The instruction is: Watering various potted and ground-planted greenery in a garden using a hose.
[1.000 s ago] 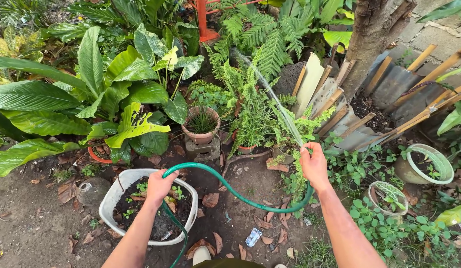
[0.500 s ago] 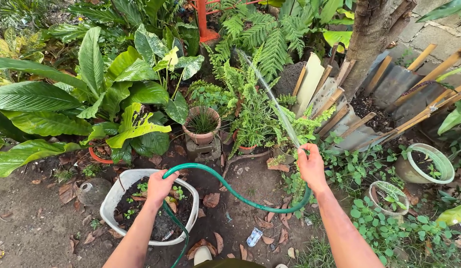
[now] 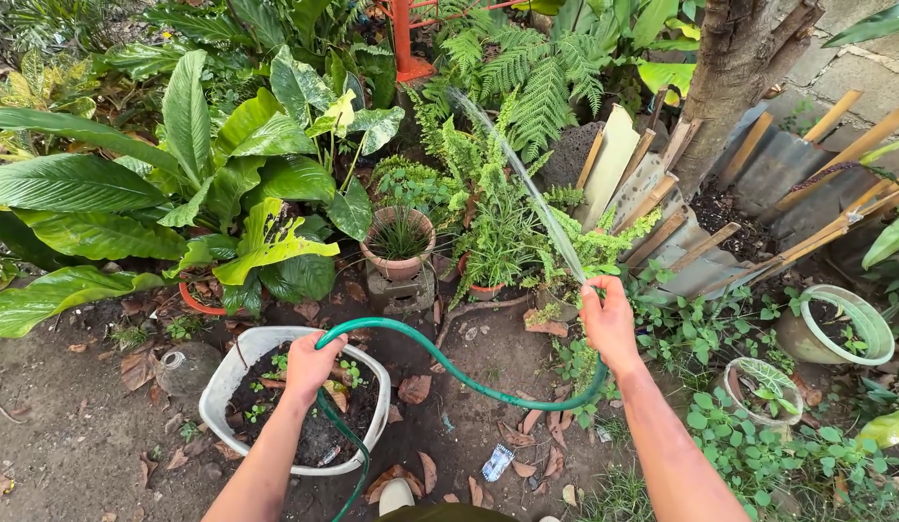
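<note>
My right hand grips the end of a green garden hose. A thin jet of water shoots from it up and to the left, over the ferns. My left hand holds the same hose further back, above a white tub of dark soil with small seedlings. The hose curves between my hands in a loop and runs down towards my feet. A clay pot with thin grass stands on a block just beyond the loop.
Broad-leaved plants fill the left. A tree trunk rises at the right, with wooden stakes and metal sheets leaning by it. Two pale pots sit at the right. Dry leaves and a scrap of litter lie on bare soil.
The view has shifted slightly. My right hand has drifted a little to the left and down with the hose end, and the water jet keeps spraying.
</note>
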